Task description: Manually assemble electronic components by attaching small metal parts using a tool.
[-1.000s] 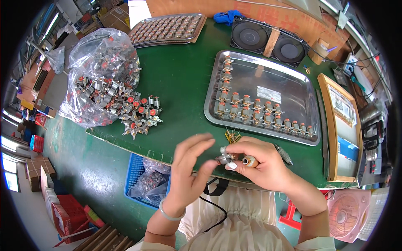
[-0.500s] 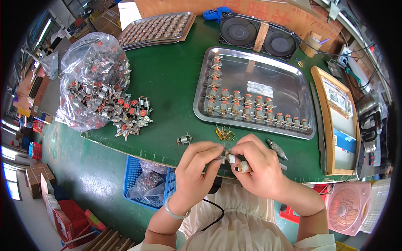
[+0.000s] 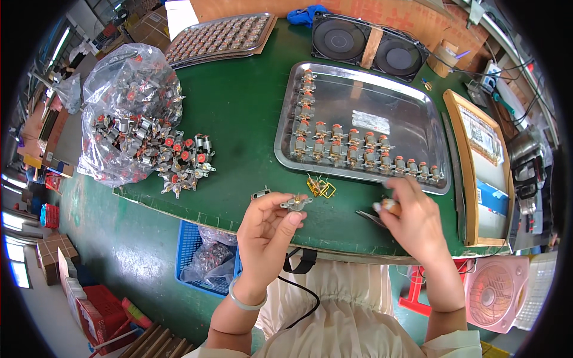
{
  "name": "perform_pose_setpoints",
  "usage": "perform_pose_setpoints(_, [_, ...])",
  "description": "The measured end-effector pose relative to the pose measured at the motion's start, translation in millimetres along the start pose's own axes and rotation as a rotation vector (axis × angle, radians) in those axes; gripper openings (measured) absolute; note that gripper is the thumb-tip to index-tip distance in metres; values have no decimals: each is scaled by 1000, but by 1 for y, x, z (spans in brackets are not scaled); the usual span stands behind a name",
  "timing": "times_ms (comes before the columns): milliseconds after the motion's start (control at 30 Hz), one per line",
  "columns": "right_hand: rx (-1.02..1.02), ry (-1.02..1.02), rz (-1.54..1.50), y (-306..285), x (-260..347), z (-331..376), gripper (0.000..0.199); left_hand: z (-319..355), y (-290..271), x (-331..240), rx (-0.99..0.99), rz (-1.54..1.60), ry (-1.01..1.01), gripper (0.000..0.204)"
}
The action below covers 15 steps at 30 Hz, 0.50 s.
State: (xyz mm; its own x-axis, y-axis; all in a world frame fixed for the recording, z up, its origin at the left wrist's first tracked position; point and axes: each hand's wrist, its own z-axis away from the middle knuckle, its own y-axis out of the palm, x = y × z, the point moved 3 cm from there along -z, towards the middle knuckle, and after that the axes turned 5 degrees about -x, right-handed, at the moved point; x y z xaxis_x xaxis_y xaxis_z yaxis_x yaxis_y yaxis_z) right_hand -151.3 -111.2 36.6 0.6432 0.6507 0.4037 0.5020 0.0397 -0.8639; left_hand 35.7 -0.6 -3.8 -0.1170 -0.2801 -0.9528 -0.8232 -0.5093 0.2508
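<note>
My left hand [image 3: 267, 230] pinches a small metal motor-like part [image 3: 296, 203] between thumb and fingers, its flat eared flange facing up and a brass-coloured stub in its middle. Just behind these fingers a similar part [image 3: 261, 193] lies on the green table. My right hand [image 3: 415, 218], partly smeared by motion, is curled around a short tan cylindrical piece [image 3: 391, 206] with a whitish end. It is over the table just in front of the tray [image 3: 394, 95]. A dark pointed tool [image 3: 371, 218] lies beside it, partly hidden. Several thin brass-coloured pieces [image 3: 320, 187] lie between the hands.
The metal tray holds rows of orange-topped parts. At left, a clear plastic bag [image 3: 128, 89] spills more parts onto the table. Behind stand a filled tray [image 3: 221, 39] and two black fans [image 3: 340, 40]. A wooden frame [image 3: 477, 167] leans at right; a blue basket [image 3: 192, 256] sits below the edge.
My hands have moved apart. The left has drawn left with the metal part turned flange-up; the right has moved right and away from me, carrying the tan piece off the part.
</note>
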Motion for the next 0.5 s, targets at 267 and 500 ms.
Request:
perform_pose_setpoints(267, [96,38,38,-8,-37,22,25,1,20,4,160,170,-97,17])
perform_pose_setpoints(500, [-4,-48,-389,-19,-17,16,31,6,27,10,182,-51,65,14])
